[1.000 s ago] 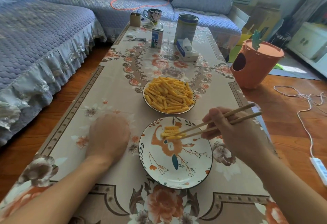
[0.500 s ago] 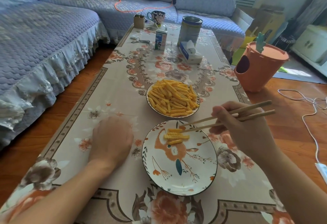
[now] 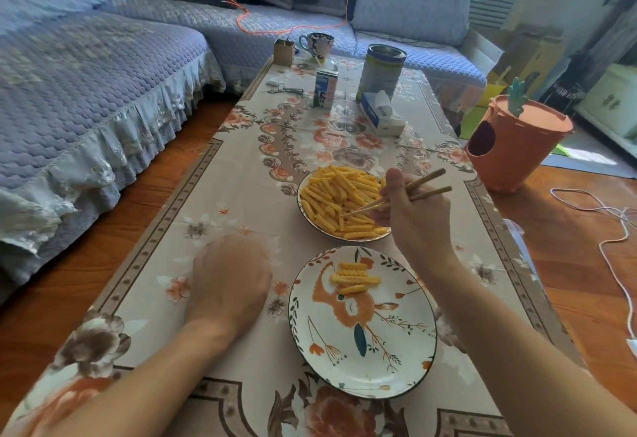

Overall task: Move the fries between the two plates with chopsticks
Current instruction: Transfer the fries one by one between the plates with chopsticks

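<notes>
Nearest the person, a painted plate (image 3: 362, 360) with a fox-like orange design sits on the floral tablecloth (image 3: 241, 167). A small stack of crinkle fries (image 3: 355, 278) lies on the far part of this plate. Just left of the painted plate, the left hand (image 3: 229, 281) rests knuckles-up on the cloth, its fingers tucked under so that how far they curl cannot be told; nothing shows in it. Beyond the painted plate and almost touching its far rim stands a second plate (image 3: 305, 212), heaped with a pile of fries (image 3: 339, 195). The right hand (image 3: 410, 216) hovers over that plate's right edge, fingers curled round a pair of wooden chopsticks (image 3: 396, 195) whose tips reach down into the pile, slightly parted. Farther from the painted plate, up the table, lie a tissue pack (image 3: 381, 116), a small milk carton (image 3: 325, 88), a tall tin (image 3: 381, 69), a mug (image 3: 319, 44) and a small box (image 3: 284, 52).
</notes>
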Tool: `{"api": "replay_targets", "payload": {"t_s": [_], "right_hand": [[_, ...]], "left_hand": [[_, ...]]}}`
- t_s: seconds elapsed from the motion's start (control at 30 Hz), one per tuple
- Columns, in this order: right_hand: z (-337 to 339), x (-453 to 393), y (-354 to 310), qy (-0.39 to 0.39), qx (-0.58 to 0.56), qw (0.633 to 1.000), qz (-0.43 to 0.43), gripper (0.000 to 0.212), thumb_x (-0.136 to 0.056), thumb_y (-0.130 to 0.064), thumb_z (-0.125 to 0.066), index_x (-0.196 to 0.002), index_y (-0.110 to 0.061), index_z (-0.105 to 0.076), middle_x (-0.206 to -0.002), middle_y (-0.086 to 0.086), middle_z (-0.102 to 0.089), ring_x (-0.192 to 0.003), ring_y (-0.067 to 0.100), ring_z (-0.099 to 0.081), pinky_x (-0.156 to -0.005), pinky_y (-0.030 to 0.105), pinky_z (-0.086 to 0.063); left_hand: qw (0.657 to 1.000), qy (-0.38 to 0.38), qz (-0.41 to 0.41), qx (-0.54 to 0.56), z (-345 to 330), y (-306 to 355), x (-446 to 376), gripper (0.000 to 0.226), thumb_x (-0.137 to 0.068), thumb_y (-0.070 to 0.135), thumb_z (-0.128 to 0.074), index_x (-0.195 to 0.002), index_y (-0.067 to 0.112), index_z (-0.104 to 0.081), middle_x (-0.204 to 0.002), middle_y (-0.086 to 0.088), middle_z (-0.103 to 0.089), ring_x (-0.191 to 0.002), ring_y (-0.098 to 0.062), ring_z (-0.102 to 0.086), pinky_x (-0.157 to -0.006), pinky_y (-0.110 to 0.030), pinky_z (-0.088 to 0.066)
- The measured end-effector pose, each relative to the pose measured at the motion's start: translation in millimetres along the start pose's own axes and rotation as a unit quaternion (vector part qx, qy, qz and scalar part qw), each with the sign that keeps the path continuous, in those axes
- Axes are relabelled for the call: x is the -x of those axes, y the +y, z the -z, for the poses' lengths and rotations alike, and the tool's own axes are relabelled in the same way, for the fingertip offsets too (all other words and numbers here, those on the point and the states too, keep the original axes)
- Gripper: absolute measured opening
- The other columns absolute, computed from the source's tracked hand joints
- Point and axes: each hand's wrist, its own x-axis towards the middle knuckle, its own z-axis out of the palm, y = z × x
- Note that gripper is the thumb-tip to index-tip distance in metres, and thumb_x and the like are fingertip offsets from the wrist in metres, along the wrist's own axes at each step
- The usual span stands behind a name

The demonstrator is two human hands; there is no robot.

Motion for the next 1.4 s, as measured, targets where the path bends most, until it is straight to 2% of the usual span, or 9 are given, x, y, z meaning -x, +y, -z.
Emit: {"api": "replay_targets", "payload": {"t_s": [0.2, 0.33, 0.5, 0.7, 0.97, 1.1, 1.3, 1.4], "right_hand": [[26, 8, -18, 0.01, -0.027, 0.999, -0.021, 0.04, -0.105, -0.034, -0.054, -0.087, -0.002, -0.07, -0.07, 0.017, -0.073, -0.061, 0.031, -0.074, -0.062, 0.045, -0.065], [58, 27, -37, -0.05, -0.025, 0.998, -0.016, 0.04, -0.105, -0.03, -0.053, -0.086, 0.001, -0.069, -0.065, 0.018, -0.071, -0.058, 0.031, -0.073, -0.055, 0.037, -0.063], [83, 62, -32, -0.147, 0.08, 0.985, -0.029, 0.033, -0.1, -0.029, -0.056, -0.08, -0.006, -0.071, -0.063, 0.009, -0.071, -0.055, 0.023, -0.072, -0.052, 0.023, -0.057], [86, 73, -16, -0.176, 0.134, 0.975, 0.015, 0.017, -0.096, -0.022, -0.064, -0.083, -0.015, -0.072, -0.069, 0.0, -0.073, -0.056, 0.009, -0.071, -0.053, 0.014, -0.053], [83, 71, -19, -0.142, 0.099, 0.985, 0.022, 0.016, -0.094, -0.02, -0.066, -0.081, -0.012, -0.071, -0.065, 0.004, -0.073, -0.053, 0.012, -0.071, -0.051, 0.016, -0.054], [83, 69, -33, -0.106, 0.054, 0.993, 0.025, 0.031, -0.087, -0.036, -0.063, -0.082, -0.006, -0.07, -0.062, 0.008, -0.072, -0.052, 0.017, -0.072, -0.05, 0.022, -0.057], [43, 29, -40, -0.06, 0.007, 0.997, 0.046, 0.026, -0.102, -0.022, -0.058, -0.089, -0.005, -0.072, -0.066, 0.009, -0.072, -0.057, 0.023, -0.073, -0.054, 0.027, -0.061], [5, 8, -31, -0.036, -0.009, 0.999, 0.036, 0.026, -0.102, -0.024, -0.06, -0.092, -0.005, -0.074, -0.07, 0.01, -0.073, -0.057, 0.024, -0.074, -0.055, 0.033, -0.062]], "left_hand": [[1.0, 0.001, -0.003, -0.001, -1, -1, 0, 0.037, -0.091, 0.048, -0.038, -0.11, 0.027, -0.061, -0.115, -0.002, -0.057, -0.109, -0.025, -0.048, -0.097, -0.045, -0.041], [1.0, 0.0, 0.0, -0.003, -3, -1, -1, 0.037, -0.09, 0.047, -0.039, -0.111, 0.026, -0.062, -0.116, -0.003, -0.058, -0.11, -0.026, -0.048, -0.098, -0.046, -0.041], [1.0, 0.006, 0.003, 0.006, -3, 0, 0, 0.035, -0.09, 0.046, -0.041, -0.109, 0.026, -0.062, -0.116, -0.004, -0.057, -0.11, -0.028, -0.049, -0.097, -0.047, -0.041], [1.0, -0.001, 0.002, 0.009, -1, 0, 1, 0.036, -0.09, 0.045, -0.039, -0.111, 0.026, -0.061, -0.117, -0.004, -0.056, -0.111, -0.027, -0.047, -0.098, -0.048, -0.041], [1.0, 0.001, 0.002, 0.005, 0, 1, 1, 0.038, -0.09, 0.046, -0.039, -0.111, 0.024, -0.062, -0.116, -0.005, -0.057, -0.11, -0.029, -0.048, -0.097, -0.048, -0.041], [1.0, -0.002, 0.0, 0.004, -1, 1, 1, 0.038, -0.09, 0.046, -0.04, -0.111, 0.024, -0.062, -0.116, -0.005, -0.057, -0.11, -0.029, -0.048, -0.097, -0.048, -0.041], [1.0, -0.005, 0.0, 0.003, -1, 0, 0, 0.037, -0.09, 0.046, -0.039, -0.111, 0.025, -0.062, -0.115, -0.003, -0.056, -0.11, -0.028, -0.048, -0.098, -0.047, -0.041], [1.0, -0.003, 0.002, 0.015, 1, 0, 1, 0.035, -0.091, 0.046, -0.041, -0.111, 0.027, -0.062, -0.116, -0.002, -0.057, -0.111, -0.027, -0.048, -0.097, -0.047, -0.041]]}}
